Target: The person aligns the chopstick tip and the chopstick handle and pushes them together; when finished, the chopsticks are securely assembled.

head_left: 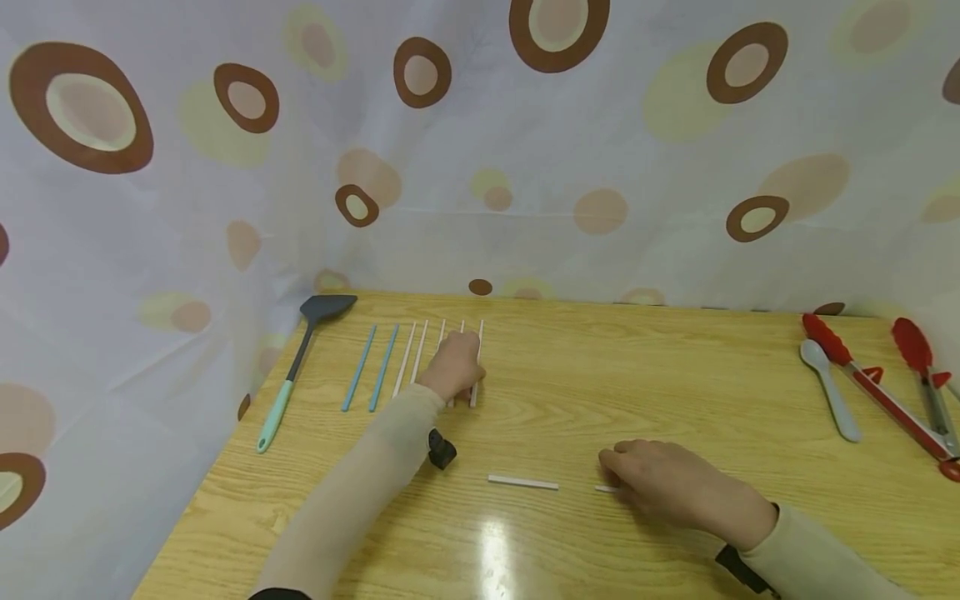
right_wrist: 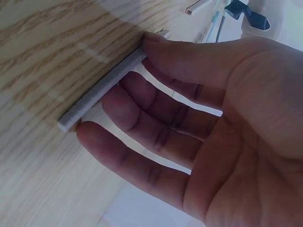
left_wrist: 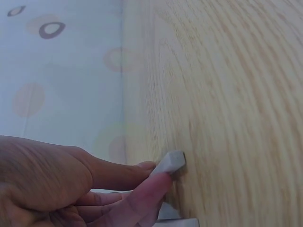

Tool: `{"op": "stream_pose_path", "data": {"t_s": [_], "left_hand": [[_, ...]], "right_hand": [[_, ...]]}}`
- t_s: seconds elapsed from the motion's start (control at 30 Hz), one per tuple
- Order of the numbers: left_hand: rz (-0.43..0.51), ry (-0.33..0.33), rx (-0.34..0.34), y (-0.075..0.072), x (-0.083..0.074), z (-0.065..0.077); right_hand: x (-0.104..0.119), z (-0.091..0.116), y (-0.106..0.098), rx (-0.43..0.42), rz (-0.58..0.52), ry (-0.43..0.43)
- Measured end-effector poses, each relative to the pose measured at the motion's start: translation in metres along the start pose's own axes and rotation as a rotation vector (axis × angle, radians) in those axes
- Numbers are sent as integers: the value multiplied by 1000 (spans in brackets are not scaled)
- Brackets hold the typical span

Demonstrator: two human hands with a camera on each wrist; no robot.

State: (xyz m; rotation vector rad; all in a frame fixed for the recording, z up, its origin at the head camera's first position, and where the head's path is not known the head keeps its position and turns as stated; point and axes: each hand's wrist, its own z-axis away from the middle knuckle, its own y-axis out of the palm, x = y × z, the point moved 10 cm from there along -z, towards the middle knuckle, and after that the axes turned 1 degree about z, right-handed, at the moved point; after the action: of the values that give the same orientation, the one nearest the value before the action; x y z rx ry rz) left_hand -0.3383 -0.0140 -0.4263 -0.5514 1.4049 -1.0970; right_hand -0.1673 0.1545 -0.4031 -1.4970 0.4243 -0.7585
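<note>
At the far left-centre of the table, my left hand [head_left: 453, 365] reaches over a row of slim white sticks. In the left wrist view its thumb and a finger pinch the square end of a white stick [left_wrist: 173, 161], low against the wood. Another white stick's end [left_wrist: 182, 222] shows beside it. Nearer the front, my right hand [head_left: 663, 479] is bent over a short white stick [head_left: 606, 489]; the right wrist view shows the thumb at its far part and fingertips along its side. A second short white stick [head_left: 522, 482] lies left of that hand.
Two blue sticks [head_left: 360, 367] lie left of the white row. Farther left is a spatula [head_left: 296, 367] with a mint handle. To the right are a pale spoon [head_left: 831, 390] and two red-tipped tongs [head_left: 877, 390]. A patterned curtain [head_left: 480, 150] hangs behind the table.
</note>
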Motion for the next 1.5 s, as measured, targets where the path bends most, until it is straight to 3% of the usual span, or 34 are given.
{"op": "stream_pose_path", "data": {"t_s": [0.13, 0.27, 0.4, 0.53, 0.63, 0.8, 1.03, 1.13, 1.37, 1.5], "left_hand": [[-60, 28, -15, -4, -7, 4], [-145, 126, -34, -7, -31, 15], [-207, 343, 26, 5, -72, 40], [-229, 596, 188, 33, -109, 79], [-266, 700, 289, 55, -121, 104], [-361, 734, 325, 76, -121, 124], [-401, 791, 197, 73, -120, 131], [-404, 803, 178, 72, -120, 132], [-504, 715, 77, 64, -116, 122], [-440, 675, 45, 55, -115, 117]], "right_hand": [[1, 1, 0, -5, 11, -8], [3, 1, -1, -28, 33, -35], [3, 1, -1, -49, 41, -42], [4, 1, -3, -60, 34, -33], [4, 1, -6, -71, 31, -26], [9, 2, -15, -125, 40, -52], [17, 5, -24, -226, 57, -142], [14, 4, -21, -204, 43, -118], [6, -1, -17, -127, 28, -53], [6, -1, -22, -147, 25, -40]]}}
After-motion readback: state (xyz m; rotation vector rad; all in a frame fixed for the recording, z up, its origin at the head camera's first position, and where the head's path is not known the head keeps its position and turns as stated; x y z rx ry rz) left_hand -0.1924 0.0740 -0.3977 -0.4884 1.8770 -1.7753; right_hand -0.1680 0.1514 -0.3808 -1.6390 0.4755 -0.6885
